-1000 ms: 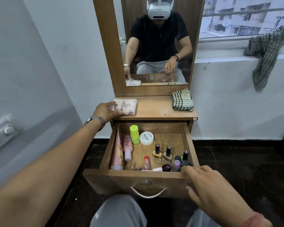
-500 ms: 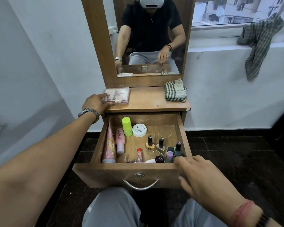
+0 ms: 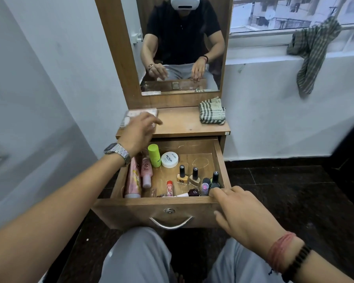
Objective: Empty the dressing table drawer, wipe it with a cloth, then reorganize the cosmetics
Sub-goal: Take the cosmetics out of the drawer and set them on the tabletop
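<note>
Lime-green bottle [image 3: 154, 155], pink tube [image 3: 133, 179], green-checked cloth [image 3: 212, 111]

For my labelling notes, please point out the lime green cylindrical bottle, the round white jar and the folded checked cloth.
lime green cylindrical bottle [image 3: 154, 155]: head view, middle of its side.
round white jar [image 3: 169, 159]: head view, lid centre.
folded checked cloth [image 3: 212, 112]: head view, top fold.

My left hand [image 3: 138, 132] is out ahead of me, arm extended, palm down, fingers loosely curled and blurred, gripping nothing. Metal watch on that wrist. My right hand [image 3: 240, 211] is lower and closer to me, palm down, fingers straight and spread, fingertips [image 3: 213, 193] resting on a wooden edge, thumb hanging below. Red thread and dark bead band on the right wrist.
</note>
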